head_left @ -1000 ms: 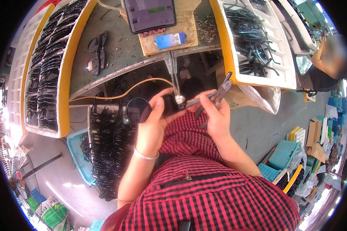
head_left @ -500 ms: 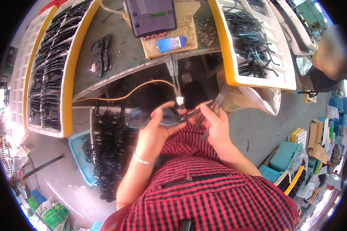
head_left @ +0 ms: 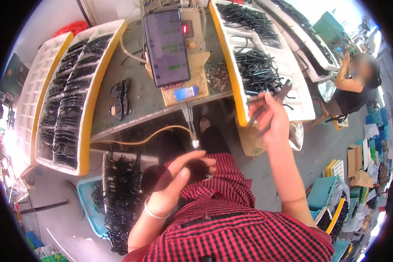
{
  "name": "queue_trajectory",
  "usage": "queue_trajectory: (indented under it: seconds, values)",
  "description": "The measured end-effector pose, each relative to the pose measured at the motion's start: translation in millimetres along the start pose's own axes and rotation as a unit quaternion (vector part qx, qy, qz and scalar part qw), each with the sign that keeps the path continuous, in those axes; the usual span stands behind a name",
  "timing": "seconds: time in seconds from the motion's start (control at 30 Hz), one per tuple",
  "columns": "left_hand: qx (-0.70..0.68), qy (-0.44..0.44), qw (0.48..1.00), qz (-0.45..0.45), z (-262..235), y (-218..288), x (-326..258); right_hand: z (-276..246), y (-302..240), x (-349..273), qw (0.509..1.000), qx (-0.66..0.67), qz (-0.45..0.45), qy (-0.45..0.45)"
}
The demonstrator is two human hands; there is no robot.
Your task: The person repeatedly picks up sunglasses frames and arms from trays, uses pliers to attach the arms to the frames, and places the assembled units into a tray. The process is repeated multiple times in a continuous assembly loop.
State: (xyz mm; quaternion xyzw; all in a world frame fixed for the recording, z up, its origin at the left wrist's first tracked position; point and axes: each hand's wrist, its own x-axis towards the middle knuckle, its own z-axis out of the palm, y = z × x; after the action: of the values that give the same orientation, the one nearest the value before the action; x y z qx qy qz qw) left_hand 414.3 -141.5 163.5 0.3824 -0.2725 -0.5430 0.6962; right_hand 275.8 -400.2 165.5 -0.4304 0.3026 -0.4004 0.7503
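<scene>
My left hand (head_left: 172, 185) is closed around a pair of sunglasses (head_left: 155, 179) with dark rounded lenses, held above my lap. Whether both temple arms are on it, I cannot tell. Raised to the right, my right hand (head_left: 275, 118) grips dark-handled pliers (head_left: 285, 90), their jaws pointing up and away. That hand is over the near part of a white foam tray (head_left: 295, 98) with a yellow side, beside a heap of black eyeglass temples (head_left: 255, 65). Its fingertips partly hide the temples, so contact with them is unclear.
A phone (head_left: 167, 52) stands on the workbench (head_left: 135, 111) behind a small blue box (head_left: 186, 93). Another pair of sunglasses (head_left: 123, 98) lies left, near a tray of dark frames (head_left: 86, 148). A white-tipped metal rod (head_left: 195, 143) rises before my lap. A co-worker (head_left: 360, 91) sits right.
My right hand has moved away from the sunglasses, up and right to the tray of temples, still with the pliers. My left hand keeps the sunglasses, slightly lower. The view has tilted up.
</scene>
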Motion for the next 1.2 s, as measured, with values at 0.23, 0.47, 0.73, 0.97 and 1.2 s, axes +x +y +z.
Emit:
queue_trajectory:
  seconds: [0.23,0.47,0.73,0.97,1.2]
  values:
    - [0.122,0.127,0.979,0.102,-4,14,-11,-22,2,-29,0.99,0.034,0.099,-0.096]
    - [0.151,0.168,0.966,0.127,-1,38,-1,52,11,-103,0.743,-0.557,-0.255,-0.27]
    - [0.243,0.209,0.93,0.18,9,31,6,65,17,-103,0.707,-0.572,-0.313,-0.273]
    - [0.281,0.224,0.914,0.188,12,24,10,67,23,-104,0.703,-0.574,-0.32,-0.272]
    - [0.227,0.137,0.947,0.183,4,26,3,60,22,-110,0.746,-0.538,-0.231,-0.317]
